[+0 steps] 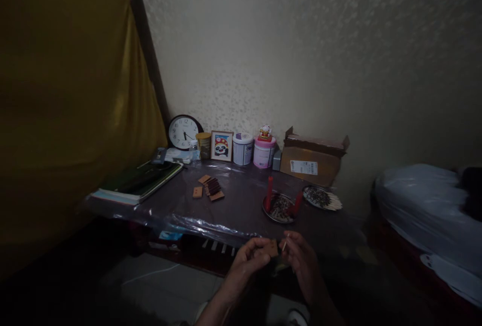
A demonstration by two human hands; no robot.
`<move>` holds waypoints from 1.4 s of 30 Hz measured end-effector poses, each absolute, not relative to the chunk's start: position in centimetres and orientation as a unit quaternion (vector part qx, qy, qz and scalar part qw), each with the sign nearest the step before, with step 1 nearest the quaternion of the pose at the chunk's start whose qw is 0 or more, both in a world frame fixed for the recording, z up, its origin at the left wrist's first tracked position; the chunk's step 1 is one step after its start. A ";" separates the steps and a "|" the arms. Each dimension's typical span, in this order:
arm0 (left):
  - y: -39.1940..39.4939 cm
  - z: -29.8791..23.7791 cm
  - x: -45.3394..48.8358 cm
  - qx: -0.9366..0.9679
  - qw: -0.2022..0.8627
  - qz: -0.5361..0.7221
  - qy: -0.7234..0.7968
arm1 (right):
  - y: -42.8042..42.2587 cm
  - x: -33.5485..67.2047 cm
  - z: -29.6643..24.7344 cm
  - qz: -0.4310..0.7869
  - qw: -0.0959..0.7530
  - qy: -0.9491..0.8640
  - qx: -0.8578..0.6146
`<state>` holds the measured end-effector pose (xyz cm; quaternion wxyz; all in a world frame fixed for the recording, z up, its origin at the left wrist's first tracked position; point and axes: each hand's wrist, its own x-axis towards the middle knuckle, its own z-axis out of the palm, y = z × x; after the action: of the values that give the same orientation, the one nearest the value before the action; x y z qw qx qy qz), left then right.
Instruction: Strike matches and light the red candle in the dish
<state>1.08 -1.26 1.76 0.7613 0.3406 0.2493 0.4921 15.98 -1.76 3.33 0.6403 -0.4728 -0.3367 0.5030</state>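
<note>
My left hand (253, 258) pinches a small tan card (271, 248) with reddish marks on it, between thumb and fingers. Just to its right, my right hand (299, 255) grips a thin pale stick (285, 243) that looks like a matchstick, near the card's edge. Both hands are in front of the table's near edge. Beyond them, a metal plate (279, 219) holds red candles (270, 190) and dark and pale bits. On a second plate (319, 206) lie several pale sticks (333, 201) beside a dark heap. More tan cards (198, 192) lie left of centre with dark brown strips (212, 187).
Along the wall stand a clock (184, 131), a framed panda picture (222, 146), a white tub (243, 149), a pink tub (264, 153) topped by a figurine, and a cardboard box (312, 157). Books (143, 185) lie left. Plastic sheeting covers the table (237, 205).
</note>
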 end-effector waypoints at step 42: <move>-0.7 0.7 1.5 0.234 0.778 0.540 0.221 | 0.0 17.4 1.5 0.509 0.668 -0.322 -0.438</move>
<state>1.54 -0.73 0.69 0.7776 0.2342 0.2210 0.5400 17.39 0.01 1.54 0.6675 -0.4375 -0.3220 0.5092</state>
